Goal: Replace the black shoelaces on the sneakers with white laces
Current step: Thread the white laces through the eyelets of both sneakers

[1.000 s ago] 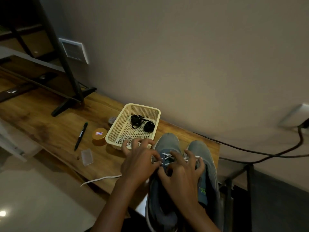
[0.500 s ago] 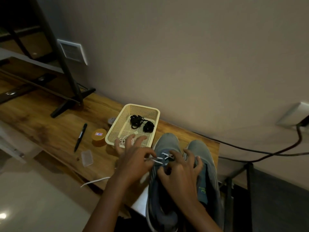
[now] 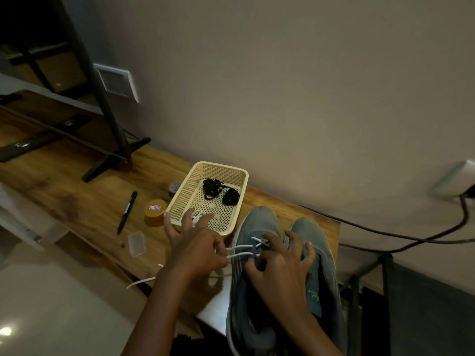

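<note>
A long wooden desk (image 3: 77, 206) ran beside a plain wall, and a pair of grey mesh sneakers (image 3: 259, 222) stood at its right end, their long axis running from the person toward the wall, toes first. Just left of the toes sat a cream perforated plastic basket (image 3: 221, 167), with coiled black laces (image 3: 213, 188) at its far end and a small white bundle (image 3: 198, 217) at its near end. The left hand (image 3: 198, 253) hovered between basket and shoes. Its thumb and forefinger pinched two runs of flat white lace (image 3: 241, 249), stretched leftward across the shoe's axis from the eyelets of the left-side sneaker; its other fingers (image 3: 190, 219) were splayed wide. The right hand (image 3: 280, 268) lay over that sneaker's tongue, fingers bent and spread; whether they held lace could not be told. The white lace crossed only the eyelets nearest the toe, so the relacing appeared to be at an early stage, the next pull likely leftward. A loose lace end (image 3: 141, 281) trailed off the desk's near edge.
</note>
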`<state>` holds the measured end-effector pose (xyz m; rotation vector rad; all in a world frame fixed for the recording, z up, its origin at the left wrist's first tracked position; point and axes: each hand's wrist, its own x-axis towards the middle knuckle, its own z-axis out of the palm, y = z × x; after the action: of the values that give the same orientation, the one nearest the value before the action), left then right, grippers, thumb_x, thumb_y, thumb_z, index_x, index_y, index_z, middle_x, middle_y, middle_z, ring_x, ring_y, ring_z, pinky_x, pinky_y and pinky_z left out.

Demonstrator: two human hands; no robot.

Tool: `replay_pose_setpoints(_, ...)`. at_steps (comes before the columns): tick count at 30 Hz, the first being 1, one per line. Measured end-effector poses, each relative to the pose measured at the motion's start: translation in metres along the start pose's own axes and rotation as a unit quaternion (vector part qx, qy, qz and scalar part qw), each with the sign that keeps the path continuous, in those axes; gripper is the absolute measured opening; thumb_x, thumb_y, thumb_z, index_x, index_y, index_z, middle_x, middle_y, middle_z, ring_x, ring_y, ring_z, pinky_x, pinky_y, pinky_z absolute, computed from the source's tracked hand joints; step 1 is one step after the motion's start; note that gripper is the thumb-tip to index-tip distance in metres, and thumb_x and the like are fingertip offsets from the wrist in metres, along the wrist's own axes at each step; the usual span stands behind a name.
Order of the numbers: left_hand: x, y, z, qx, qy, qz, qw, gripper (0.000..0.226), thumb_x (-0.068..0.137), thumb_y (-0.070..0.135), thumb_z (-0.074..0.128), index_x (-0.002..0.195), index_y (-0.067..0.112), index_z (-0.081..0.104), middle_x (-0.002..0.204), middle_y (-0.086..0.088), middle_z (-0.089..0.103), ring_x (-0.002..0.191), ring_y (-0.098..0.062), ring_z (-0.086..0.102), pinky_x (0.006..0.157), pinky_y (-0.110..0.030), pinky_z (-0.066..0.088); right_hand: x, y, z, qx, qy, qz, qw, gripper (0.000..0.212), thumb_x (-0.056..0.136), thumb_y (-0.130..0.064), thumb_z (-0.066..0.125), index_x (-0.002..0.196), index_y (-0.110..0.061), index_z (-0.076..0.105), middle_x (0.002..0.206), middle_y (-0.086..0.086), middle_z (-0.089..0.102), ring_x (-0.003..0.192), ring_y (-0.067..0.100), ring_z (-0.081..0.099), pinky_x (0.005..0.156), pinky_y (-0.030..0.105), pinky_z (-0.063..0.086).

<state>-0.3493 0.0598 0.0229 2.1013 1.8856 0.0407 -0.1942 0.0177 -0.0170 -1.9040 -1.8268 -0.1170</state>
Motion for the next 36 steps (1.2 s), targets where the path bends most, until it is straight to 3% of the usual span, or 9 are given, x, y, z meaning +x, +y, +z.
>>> replay_pose_setpoints(4,0.000,0.021,0.004,-0.018,0.025,0.042,0.999,0.019,0.082,0.055,0.059,0.096,0.044,0.066,0.156,0.016,0.009,0.143,-0.021,-0.015,0.104,-0.060,-0.020,-0.001,0.001,0.000,-0.003,-0.003,0.005,1.000,0.033,0.067,-0.046,0.044,0.047,-0.028,0.061,0.105,-0.008,0.068,0.115,0.033,0.053,0.100,0.050,0.015)
replay_pose_setpoints(8,0.001,0.026,0.012,-0.009,0.041,0.056,0.998,0.017,0.086,0.050,0.056,0.094,0.039,0.067,0.154,0.017,0.017,0.143,-0.018,-0.010,0.105,-0.058,-0.020,-0.002,0.001,0.001,0.006,-0.015,0.007,1.000,0.021,0.064,-0.041,0.057,0.049,-0.027,0.063,0.108,-0.005,0.067,0.117,0.035,0.051,0.100,0.057,0.017)
replay_pose_setpoints(13,0.005,0.011,0.010,-0.054,0.054,0.032,0.997,0.013,0.086,0.043,0.058,0.081,0.035,0.066,0.151,0.020,0.021,0.142,-0.015,-0.005,0.106,-0.057,-0.019,-0.002,0.002,0.000,0.016,-0.010,0.010,1.000,0.023,0.065,-0.041,0.055,0.048,-0.028,0.062,0.108,-0.007,0.066,0.118,0.034,0.049,0.100,0.056,0.017)
replay_pose_setpoints(18,0.002,0.025,0.015,-0.040,0.020,0.061,0.997,0.018,0.085,0.050,0.059,0.094,0.037,0.069,0.153,0.018,0.020,0.143,-0.016,-0.007,0.105,-0.057,-0.021,-0.001,0.001,0.002,0.010,-0.017,0.011,1.000,0.023,0.065,-0.043,0.058,0.047,-0.027,0.061,0.110,-0.005,0.067,0.118,0.034,0.049,0.101,0.052,0.013)
replay_pose_setpoints(25,0.005,0.002,0.004,-0.050,0.052,0.007,0.997,0.015,0.082,0.050,0.062,0.074,0.037,0.064,0.150,0.021,0.022,0.142,-0.016,-0.003,0.107,-0.055,-0.016,-0.003,0.002,-0.001,0.005,-0.013,0.012,1.000,0.022,0.062,-0.040,0.061,0.044,-0.027,0.058,0.108,-0.008,0.067,0.118,0.033,0.049,0.102,0.047,0.011)
replay_pose_setpoints(28,0.002,-0.009,0.003,-0.064,0.074,0.004,0.995,0.013,0.081,0.049,0.064,0.072,0.040,0.059,0.141,0.020,0.030,0.136,-0.013,0.008,0.109,-0.048,-0.006,-0.002,0.001,-0.002,-0.001,-0.010,0.011,1.000,0.023,0.061,-0.042,0.058,0.044,-0.027,0.060,0.107,-0.009,0.067,0.116,0.032,0.051,0.101,0.045,0.012)
replay_pose_setpoints(31,0.001,0.001,0.003,-0.075,0.102,0.042,0.991,0.009,0.081,0.048,0.062,0.082,0.040,0.060,0.120,0.019,0.035,0.121,-0.009,0.022,0.101,-0.037,0.011,-0.002,0.000,-0.001,0.000,-0.007,0.009,1.000,0.022,0.062,-0.042,0.058,0.045,-0.028,0.059,0.106,-0.009,0.067,0.116,0.031,0.050,0.102,0.045,0.012)
replay_pose_setpoints(34,0.002,0.018,0.011,-0.139,0.055,0.095,0.984,0.015,0.087,0.042,0.058,0.100,0.037,0.064,0.110,0.016,0.054,0.110,-0.007,0.044,0.100,-0.034,0.028,-0.002,0.000,-0.001,0.003,-0.007,0.004,1.000,0.020,0.064,-0.044,0.058,0.049,-0.029,0.061,0.108,-0.008,0.067,0.116,0.032,0.051,0.101,0.045,0.012)
replay_pose_setpoints(36,0.002,0.023,0.017,-0.167,0.034,0.106,0.980,0.015,0.089,0.035,0.058,0.101,0.032,0.066,0.103,0.013,0.065,0.098,-0.007,0.056,0.093,-0.034,0.041,-0.001,0.001,0.000,-0.008,-0.012,0.003,1.000,0.023,0.065,-0.046,0.058,0.052,-0.029,0.064,0.108,-0.009,0.067,0.116,0.030,0.050,0.101,0.046,0.013)
